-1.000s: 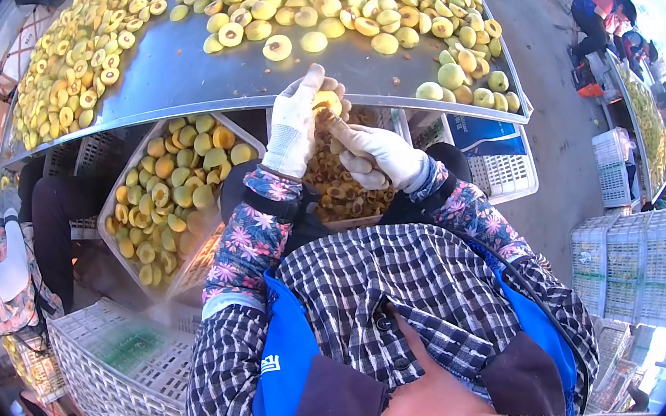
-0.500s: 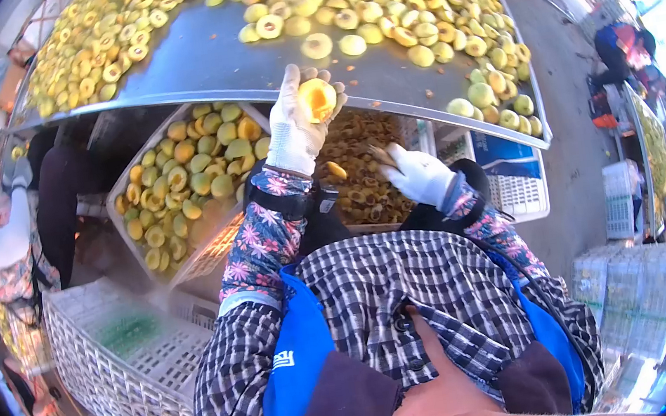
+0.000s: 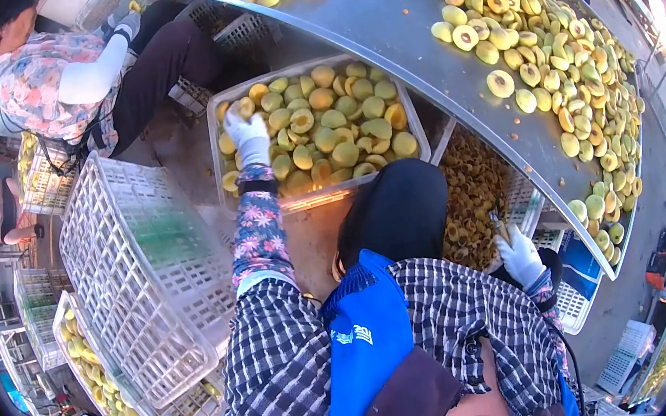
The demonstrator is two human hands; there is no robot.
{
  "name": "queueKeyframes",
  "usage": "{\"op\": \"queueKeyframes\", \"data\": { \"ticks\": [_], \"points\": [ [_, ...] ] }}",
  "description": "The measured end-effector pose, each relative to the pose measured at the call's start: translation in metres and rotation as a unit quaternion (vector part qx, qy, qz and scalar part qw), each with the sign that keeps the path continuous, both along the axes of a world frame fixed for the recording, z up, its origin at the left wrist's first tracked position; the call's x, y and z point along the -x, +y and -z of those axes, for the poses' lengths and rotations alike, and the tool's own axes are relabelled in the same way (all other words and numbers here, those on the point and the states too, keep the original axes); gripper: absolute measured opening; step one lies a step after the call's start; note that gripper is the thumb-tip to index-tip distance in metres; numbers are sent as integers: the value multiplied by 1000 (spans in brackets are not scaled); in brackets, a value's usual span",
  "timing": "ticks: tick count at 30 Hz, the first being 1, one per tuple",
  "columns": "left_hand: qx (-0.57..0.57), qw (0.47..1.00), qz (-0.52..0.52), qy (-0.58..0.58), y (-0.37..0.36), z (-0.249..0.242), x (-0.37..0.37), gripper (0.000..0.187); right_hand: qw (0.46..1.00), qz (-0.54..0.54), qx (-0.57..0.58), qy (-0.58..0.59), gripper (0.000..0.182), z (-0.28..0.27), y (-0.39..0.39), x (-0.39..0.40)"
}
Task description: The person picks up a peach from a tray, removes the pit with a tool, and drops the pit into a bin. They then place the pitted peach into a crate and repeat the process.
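My gloved left hand (image 3: 248, 135) reaches over the far left corner of a crate (image 3: 221, 165) full of yellow-green peaches (image 3: 323, 130). Its fingers close round a peach (image 3: 246, 105) there. In my gloved right hand (image 3: 520, 258) is a slim hand tool (image 3: 501, 227) with a pale handle; its working end points up and away. Below that hand lies a bin of brown peach pits and scraps (image 3: 468, 191), partly hidden behind my knee.
A metal table (image 3: 376, 15) carries heaps of halved peaches (image 3: 557, 72). Stacked white plastic crates (image 3: 135, 257) stand at my left, with peach pieces (image 3: 104, 377) in a lower one. Another person (image 3: 72, 78) sits at the upper left.
My left hand has left the table edge, where a hollowed peach half lay in its palm, and reached into the crate. The view has turned left. My right hand still holds the tool.
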State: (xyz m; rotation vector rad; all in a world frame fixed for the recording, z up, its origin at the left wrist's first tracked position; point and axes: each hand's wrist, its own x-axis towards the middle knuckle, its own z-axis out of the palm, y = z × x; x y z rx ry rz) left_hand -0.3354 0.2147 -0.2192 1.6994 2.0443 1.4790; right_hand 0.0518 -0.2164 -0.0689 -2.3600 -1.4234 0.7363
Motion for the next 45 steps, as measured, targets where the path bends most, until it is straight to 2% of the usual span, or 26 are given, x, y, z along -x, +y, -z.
{"op": "queueKeyframes", "data": {
  "ticks": [2, 4, 6, 8, 9, 10, 11, 12, 14, 16, 18, 20, 21, 22, 23, 24, 25, 28, 31, 36, 37, 38, 39, 40, 42, 45],
  "points": [
    [55, 988, 47, 138, 5, -1, 29, 60, 1000, 10, 18, 9, 27, -3, 2, 2],
    [202, 944, 14, 262, 11, 35, 45, 60, 999, 2, 29, 21, 30, 1, 3, 1],
    [110, 910, 2, 399, 14, 37, 47, 50, 997, 29, 64, 28, 31, -1, 11, 3],
    [301, 840, 55, 447, 36, 39, 60, 35, 1000, -15, 5, -15, 31, 3, 1, -3],
    [202, 797, 120, 556, 35, 29, 61, 25, 1000, -9, 27, -6, 33, 6, -5, -7],
    [254, 848, 121, 448, 27, -2, 48, 31, 999, -7, 44, 3, 34, 6, -4, -10],
    [158, 847, 151, 485, 56, 40, 74, 44, 998, -1, 61, 15, 36, 0, -2, -11],
    [314, 857, 123, 389, 77, 38, 78, 55, 996, -4, 78, 33, 37, -4, 2, -11],
    [366, 830, 101, 408, 61, -8, 58, 49, 995, 6, 83, 61, 38, -9, 3, -11],
    [280, 861, -2, 424, 42, -65, 7, 47, 991, 18, 109, 79, 39, -17, 4, -12],
    [39, 961, 139, 236, 50, -94, -34, 42, 988, 8, 111, 110, 40, -10, 0, -12],
    [-17, 942, 334, 31, 30, -139, -128, 35, 985, 0, 129, 118, 43, -10, 2, -11],
    [95, 878, 414, -221, 9, -154, -181, 32, 983, 0, 139, 122, 43, -14, 5, -10],
    [155, 873, 446, -121, -19, -183, -229, 34, 981, -3, 147, 128, 44, -21, 3, -14],
    [55, 831, 552, -38, -50, -205, -277, 36, 978, 0, 157, 135, 45, -21, 5, -15],
    [-7, 804, 579, 135, -68, -213, -319, 37, 979, 3, 151, 134, 45, -20, 4, -16],
    [115, 733, 660, 115, -94, -227, -355, 38, 981, -1, 148, 128, 45, -17, 2, -15],
    [-119, 608, 735, 275, -115, -165, -460, 33, 983, 5, 132, 124, 44, -22, -2, -15],
    [35, 638, 654, 404, -134, -156, -494, 33, 988, 11, 72, 136, 41, -22, -14, -16],
    [128, 646, 648, 381, -137, -166, -491, 34, 987, 39, 21, 152, 37, -28, -37, -22],
    [257, 652, 695, 160, -141, -172, -484, 33, 987, 48, -25, 149, 35, -25, -41, -25],
    [369, 617, 691, -72, -142, -179, -473, 33, 985, 56, -73, 148, 33, -23, -42, -26],
    [460, 548, 660, -227, -143, -191, -458, 36, 978, 86, -80, 169, 30, -41, -39, -29],
    [492, 530, 606, -332, -152, -204, -442, 38, 977, 98, -100, 163, 28, -46, -35, -32],
    [469, 510, 613, -379, -171, -222, -406, 43, 960, 120, -166, 190, 27, -68, -22, -36],
    [443, 531, 633, -348, -206, -239, -369, 53, 933, 98, -321, 127, 30, -82, 4, -36]
  ]
}}
